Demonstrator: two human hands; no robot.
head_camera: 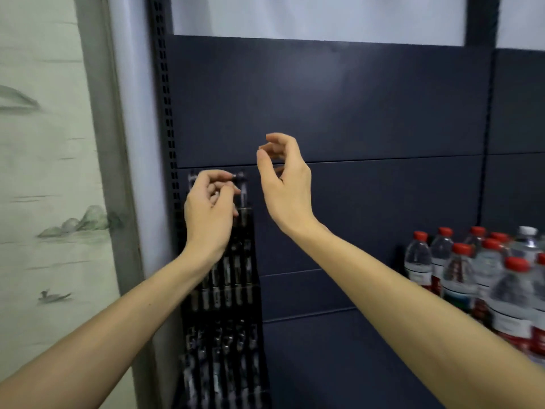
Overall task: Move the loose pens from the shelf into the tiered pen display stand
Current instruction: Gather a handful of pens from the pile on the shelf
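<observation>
A black tiered pen display stand (227,329) rises at the left end of the dark shelf, its rows filled with several dark pens. My left hand (208,214) is at the stand's top tier, fingers closed around a dark pen (236,180) whose tip sticks out to the right. My right hand (284,181) hovers just to the right of the stand's top, fingers curled apart, nothing in it. The top row is partly hidden behind my left hand.
Several water bottles with red caps (477,278) crowd the shelf at the right. A dark back panel (354,113) closes off the rear. A slotted upright (166,98) and a painted wall panel (44,172) stand to the left.
</observation>
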